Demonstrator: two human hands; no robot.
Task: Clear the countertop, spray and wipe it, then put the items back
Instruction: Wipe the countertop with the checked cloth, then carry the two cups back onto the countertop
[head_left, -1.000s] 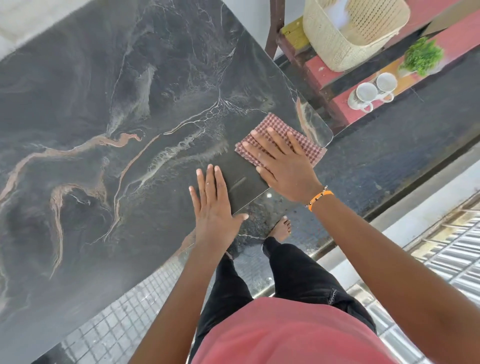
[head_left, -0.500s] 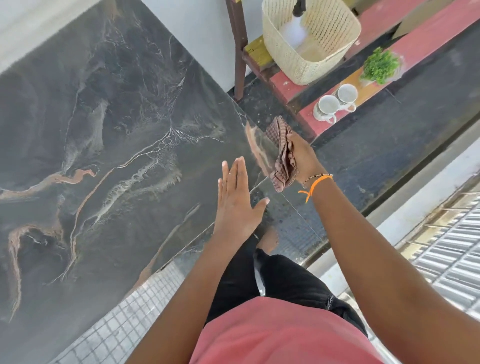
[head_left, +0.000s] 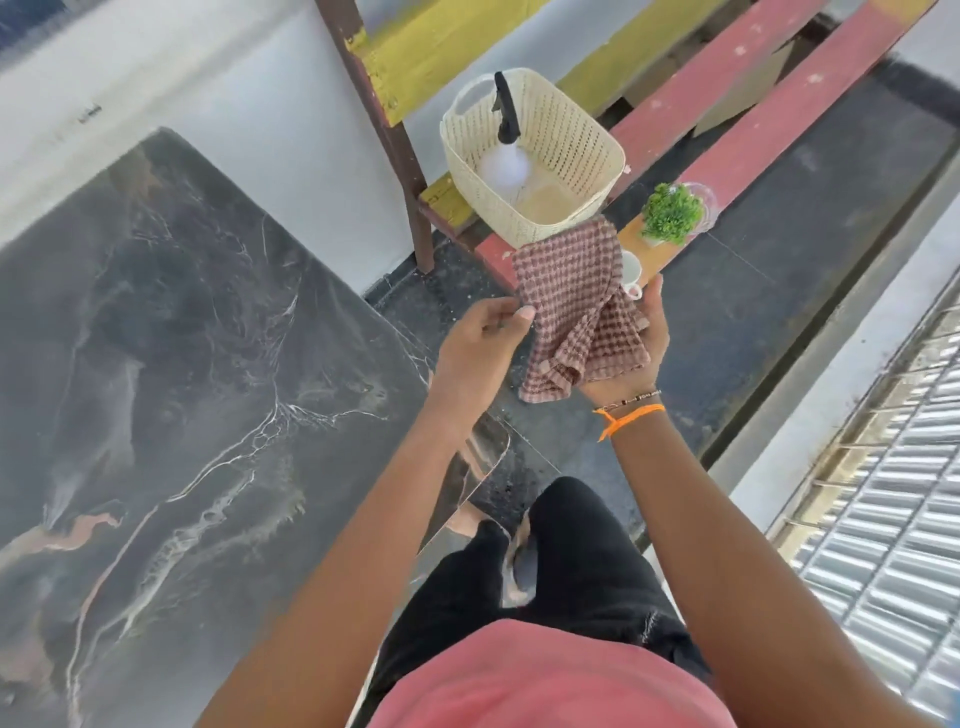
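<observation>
The dark marbled countertop (head_left: 197, 395) fills the left of the head view, with nothing standing on it. Off its right edge, above the floor, I hold the red-and-white checked cloth (head_left: 576, 306). My left hand (head_left: 480, 348) pinches the cloth's left edge between thumb and fingers. My right hand (head_left: 636, 358) cradles the cloth from below and behind, fingers curled round it. A cream plastic basket (head_left: 571, 150) on the bench beyond holds a spray bottle (head_left: 506, 156) with a black trigger head.
On the red bench (head_left: 779, 114) sit a small green potted plant (head_left: 672, 213) and a white cup (head_left: 631, 273), partly hidden by the cloth. A brown post (head_left: 384, 135) stands by the wall. A corrugated metal sheet (head_left: 893, 519) lies at the right.
My right hand lifted the cloth off the countertop and carried it right, off the edge. My left hand left the surface and now pinches the cloth. The view swung toward the bench.
</observation>
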